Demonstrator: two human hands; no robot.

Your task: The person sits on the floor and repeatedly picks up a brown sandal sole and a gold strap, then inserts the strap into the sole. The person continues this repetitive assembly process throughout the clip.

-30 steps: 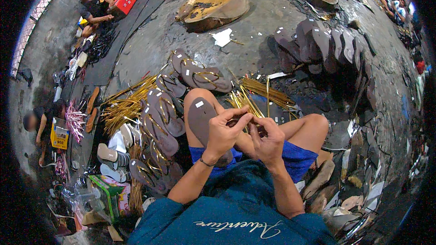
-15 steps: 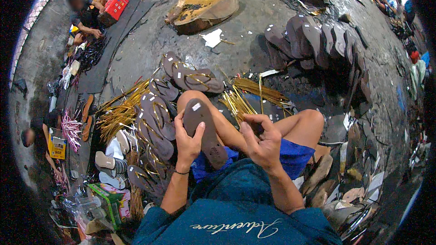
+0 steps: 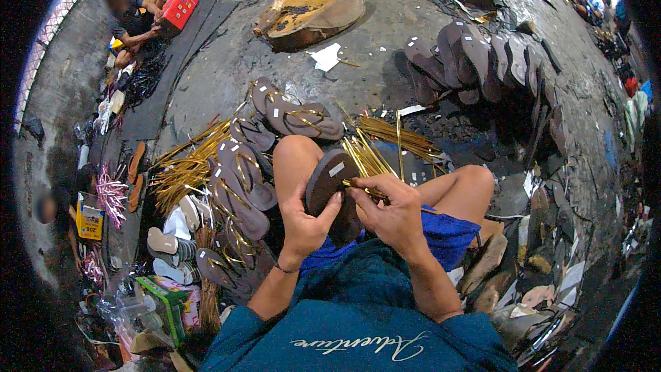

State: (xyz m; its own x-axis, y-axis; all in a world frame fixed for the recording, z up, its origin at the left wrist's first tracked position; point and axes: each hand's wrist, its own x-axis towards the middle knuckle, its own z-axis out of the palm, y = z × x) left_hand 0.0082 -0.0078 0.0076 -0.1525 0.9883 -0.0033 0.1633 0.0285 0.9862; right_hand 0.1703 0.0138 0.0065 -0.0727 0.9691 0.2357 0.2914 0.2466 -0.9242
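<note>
My left hand is closed around a dark brown flip-flop sole with a small white label, held tilted above my lap. Close against the sole's right edge, my right hand pinches the end of a gold strap. Whether the strap end has entered the sole is hidden by my fingers. Just beyond that hand lies a bundle of loose gold straps. Brown flip-flops with gold straps lie in a pile left of my knee, and more strapped ones rest ahead of it.
Unstrapped brown soles stand in a curved row at the far right. A round wooden block sits on the floor ahead. Gold straps spread at left, near a green box. A co-worker sits far left by a red box.
The sole has tilted and turned in my left hand, which moved slightly right. My right hand has come in to the sole, now pinching a gold strap's end against it.
</note>
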